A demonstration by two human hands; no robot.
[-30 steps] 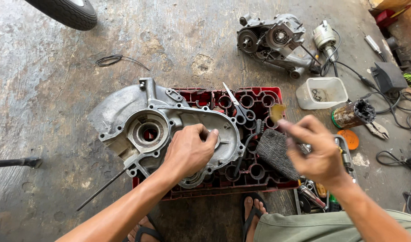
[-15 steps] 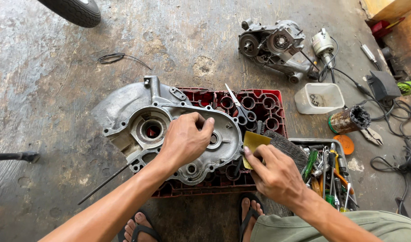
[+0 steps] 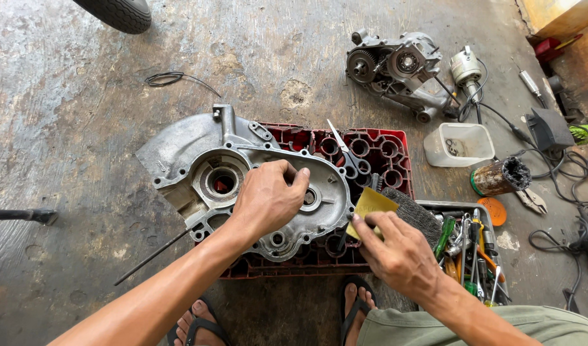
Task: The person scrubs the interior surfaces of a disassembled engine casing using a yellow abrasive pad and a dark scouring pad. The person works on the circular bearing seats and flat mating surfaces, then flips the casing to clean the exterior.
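A grey metal engine case half (image 3: 198, 160) lies flat on a red plastic crate (image 3: 383, 150) on the concrete floor. My left hand (image 3: 268, 198) rests on top of the case, fingers curled over its middle. My right hand (image 3: 399, 256) pinches a folded yellow sheet of sandpaper (image 3: 369, 206) against the case's right edge. A dark wire brush (image 3: 414, 214) lies on the crate just right of the sandpaper. Scissors (image 3: 348, 154) lie on the crate behind.
A tray of screwdrivers and hand tools (image 3: 476, 253) sits at my right. Farther back are another engine block (image 3: 396, 67), a white tub (image 3: 457, 144), a rusty can (image 3: 499, 176) and cables. A tyre (image 3: 117, 13) is at top left, my sandalled feet (image 3: 355, 307) below.
My right hand came down from mid-air at the right, left the wire brush on the crate and brought the yellow sandpaper to the case edge. My left hand stayed on the case.
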